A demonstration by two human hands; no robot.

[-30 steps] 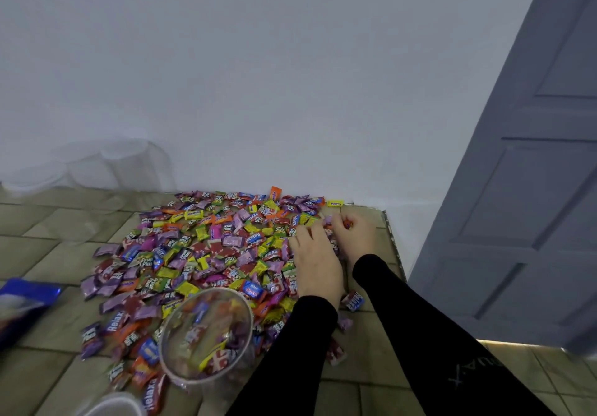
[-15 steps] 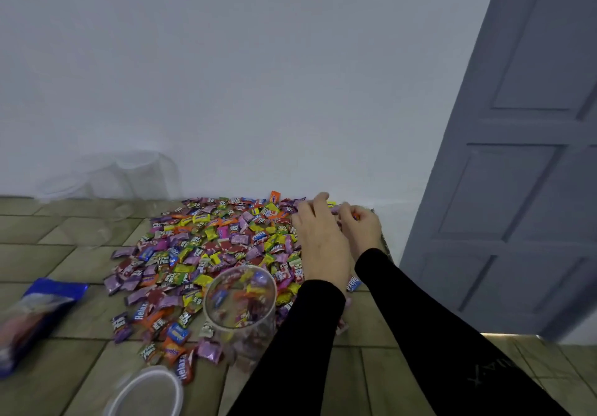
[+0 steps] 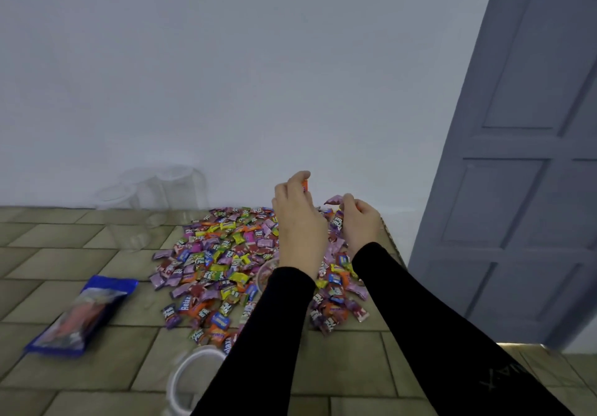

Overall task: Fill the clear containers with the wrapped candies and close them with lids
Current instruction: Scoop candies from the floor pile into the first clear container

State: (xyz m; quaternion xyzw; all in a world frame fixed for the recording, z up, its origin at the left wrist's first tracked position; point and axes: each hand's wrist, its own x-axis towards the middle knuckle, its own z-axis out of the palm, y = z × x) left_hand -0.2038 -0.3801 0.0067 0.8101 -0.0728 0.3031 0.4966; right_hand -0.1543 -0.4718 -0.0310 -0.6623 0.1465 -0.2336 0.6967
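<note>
Two hands lifted above candy pile point(image 3: 226, 263) on floor: left hand point(image 3: 298, 221) pinches orange candy point(image 3: 305, 185), right hand point(image 3: 360, 221) pinches pink candy point(image 3: 334, 199). Clear container point(image 3: 264, 275) sits below left wrist, mostly hidden; carry straight down, release over mouth.

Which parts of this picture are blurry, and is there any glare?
Head view: blue packet and white lid smear with motion blur; clear containers fade into the wall; candy pile reads sharper; no glare, just a bright strip under the door.
</note>
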